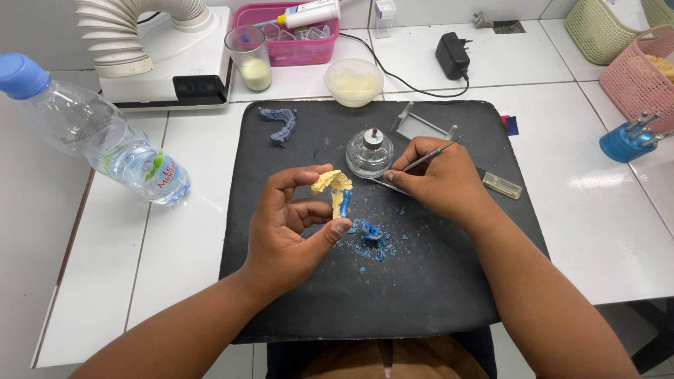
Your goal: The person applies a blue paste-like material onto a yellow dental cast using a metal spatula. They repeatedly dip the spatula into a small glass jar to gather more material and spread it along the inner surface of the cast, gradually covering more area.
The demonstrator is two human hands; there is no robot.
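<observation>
The left hand (291, 224) pinches a yellow cast (333, 184) with blue wax in its fingers (330, 233), at the frame centre, above the mat (435, 281). The right hand (442, 179), just right of it, grips a thin tool (425, 160) between pressed fingers, tip pointing lower left, beside the cast; its long axis runs toward the upper right.

left hand (291, 224): holds yellow dental cast (333, 188) | right hand (439, 179): metal tool (421, 163) | black mat (435, 281)

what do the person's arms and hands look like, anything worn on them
Both arms are bare from the bottom of the picture to the wrists: no sleeves show. The left hand and right hand wear no gloves, and no rings, watch or bracelet show. The nails look short and unpainted.
</observation>
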